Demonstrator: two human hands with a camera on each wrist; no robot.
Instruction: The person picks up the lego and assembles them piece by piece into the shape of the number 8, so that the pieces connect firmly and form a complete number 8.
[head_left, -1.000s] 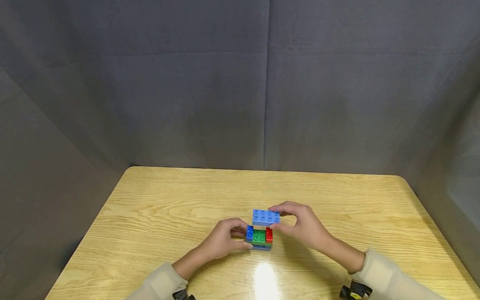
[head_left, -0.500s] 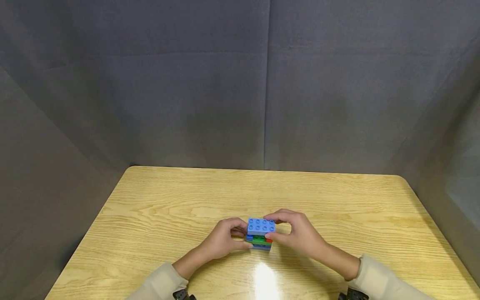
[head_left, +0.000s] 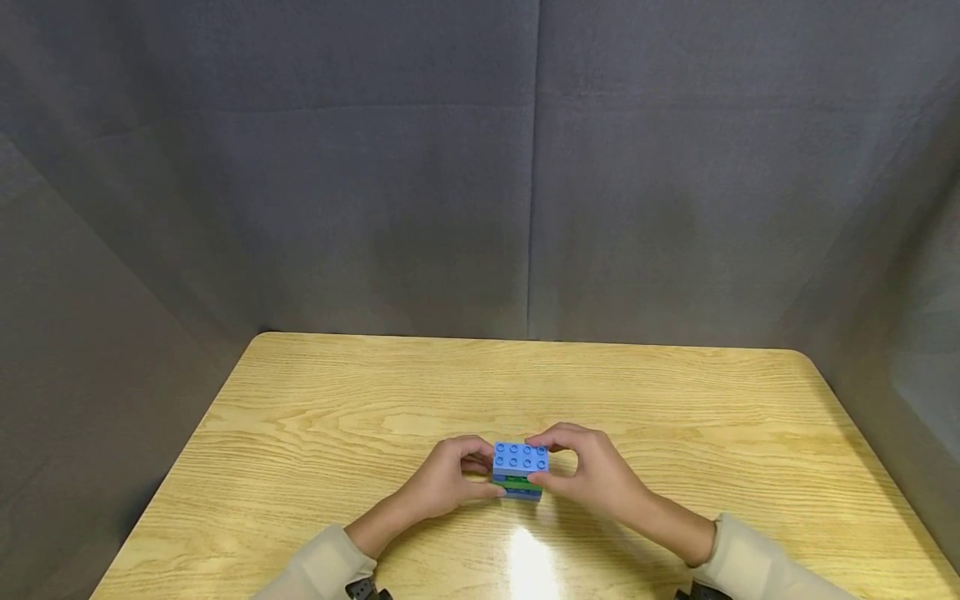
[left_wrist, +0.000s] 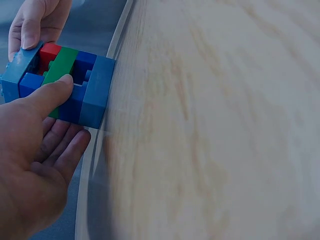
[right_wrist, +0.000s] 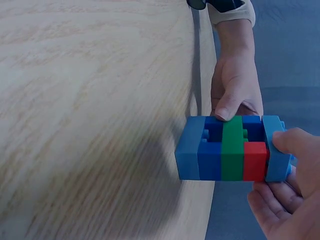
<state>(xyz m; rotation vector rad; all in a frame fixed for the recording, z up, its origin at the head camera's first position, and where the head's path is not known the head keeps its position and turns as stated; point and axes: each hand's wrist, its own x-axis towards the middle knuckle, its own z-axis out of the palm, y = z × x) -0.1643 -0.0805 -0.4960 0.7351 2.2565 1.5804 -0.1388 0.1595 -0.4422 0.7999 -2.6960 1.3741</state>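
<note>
A stack of toy building bricks stands on the table between the hands. My left hand (head_left: 450, 483) holds it from the left, its thumb on the green brick (right_wrist: 232, 150) halfway up. Below the green layer are small dark blue bricks (right_wrist: 210, 162) and a light blue bottom brick (right_wrist: 189, 155). Above it sit a red brick (right_wrist: 255, 162) and another dark blue brick (left_wrist: 31, 84). On top lies a light blue brick (head_left: 521, 457), pinched at its right end by my right hand (head_left: 600, 475). Whether this top brick is fully pressed down I cannot tell.
The wooden table (head_left: 360, 392) extends behind and to both sides of the stack. Dark grey curtains (head_left: 360, 183) hang along its back and sides. A bright reflection shows on the tabletop in front of the bricks.
My right hand has brought the light blue brick down and slightly left onto the stack, covering the red, green and dark blue studs. The left hand stays in place around the stack.
</note>
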